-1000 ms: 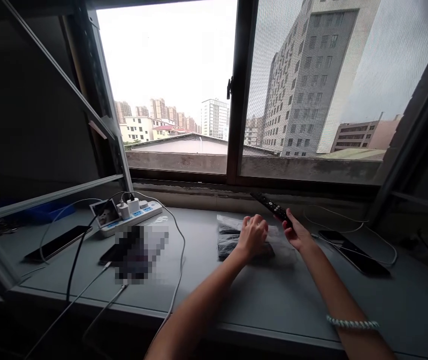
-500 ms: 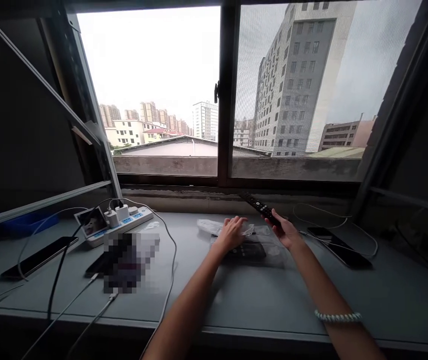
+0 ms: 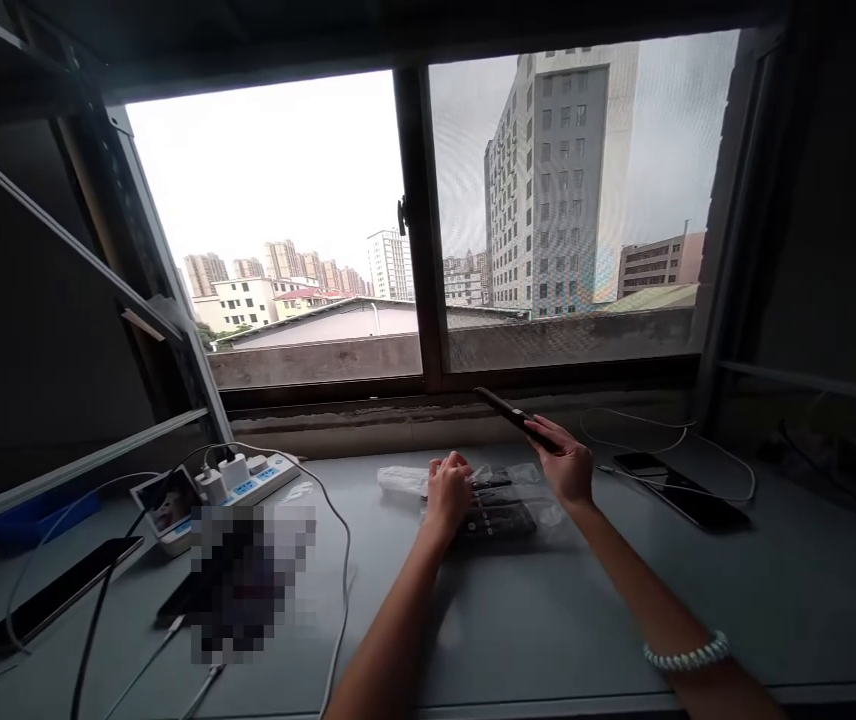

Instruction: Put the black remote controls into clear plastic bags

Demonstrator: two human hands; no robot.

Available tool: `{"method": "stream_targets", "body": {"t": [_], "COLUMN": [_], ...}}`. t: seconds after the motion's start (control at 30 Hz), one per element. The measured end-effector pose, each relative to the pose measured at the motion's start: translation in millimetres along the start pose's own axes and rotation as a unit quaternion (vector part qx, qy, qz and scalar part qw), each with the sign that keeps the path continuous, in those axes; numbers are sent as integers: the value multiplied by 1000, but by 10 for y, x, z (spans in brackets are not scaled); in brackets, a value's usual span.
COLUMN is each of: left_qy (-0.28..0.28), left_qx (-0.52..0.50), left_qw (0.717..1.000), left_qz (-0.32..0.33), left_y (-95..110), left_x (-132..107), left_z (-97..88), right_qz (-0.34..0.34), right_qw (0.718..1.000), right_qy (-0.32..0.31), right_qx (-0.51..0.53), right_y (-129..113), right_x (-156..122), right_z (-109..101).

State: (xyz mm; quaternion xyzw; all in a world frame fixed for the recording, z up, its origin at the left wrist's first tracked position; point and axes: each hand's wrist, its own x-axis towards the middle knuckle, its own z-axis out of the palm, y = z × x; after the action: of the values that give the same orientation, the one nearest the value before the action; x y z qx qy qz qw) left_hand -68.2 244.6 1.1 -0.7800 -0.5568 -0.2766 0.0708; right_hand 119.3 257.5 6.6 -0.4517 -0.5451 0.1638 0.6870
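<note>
My right hand is closed round the lower end of a black remote control, raised over the desk and tilted, its far end pointing up and left. In this view the remote appears nearly edge-on, so its buttons are hardly visible. My left hand has curled fingers at a clear plastic bag and seems to grip its left part; the fingertips are partly hidden. More black remotes lie flat under or inside the clear plastic. A crumpled roll of clear wrapping rests left of that hand.
A power strip with plugged-in chargers stands at the back left. Phones lie on the right and left, with white cables across the grey desk. A blue tray is far left; metal shelf posts flank the window.
My right hand has turned the remote from its button face to nearly edge-on. My left hand's fingers, spread before, are now curled in at the plastic. The view has shifted.
</note>
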Motion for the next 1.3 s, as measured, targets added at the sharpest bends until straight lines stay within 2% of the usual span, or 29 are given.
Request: {"method": "stream_targets", "body": {"t": [0.1,0.2,0.33,0.47,0.6,0.7,0.8,0.9,1.0,1.13,1.3], "left_qy": [31,50,63,79,96,104,111,124,127,116,117], "left_qx": [-3,-14,-24,-21,-18,-20,-11,4,13,30,34], "left_qw": [999,998,998,997,995,994,994,992,992,993,993], "left_qz": [-17,-20,-18,-8,-13,-14,-7,-5,-4,-1,5], "left_y": [-30,-52,-71,-64,-37,-14,10,28,34,36,75], "left_x": [47,71,75,82,93,94,88,79,75,78,70], "left_z": [9,29,67,76,61,42,24,18,26,31,18], "right_qz": [-166,-250,-321,-323,-265,-176,-69,46,133,179,221], "right_qw": [976,942,917,926,959,984,994,982,954,929,931], "right_qy": [-43,-100,-111,-75,-14,23,73,124,174,197,163], "right_qx": [-138,-201,-211,-182,-104,-26,51,134,204,256,242], "right_y": [-56,-100,-85,-45,-56,-90,-116,-124,-115,-108,-126], "right_x": [-46,-117,-172,-133,-70,-45,-16,38,108,153,111], "right_z": [-32,-27,6,8,16,39,50,27,-23,-80,-98]}}
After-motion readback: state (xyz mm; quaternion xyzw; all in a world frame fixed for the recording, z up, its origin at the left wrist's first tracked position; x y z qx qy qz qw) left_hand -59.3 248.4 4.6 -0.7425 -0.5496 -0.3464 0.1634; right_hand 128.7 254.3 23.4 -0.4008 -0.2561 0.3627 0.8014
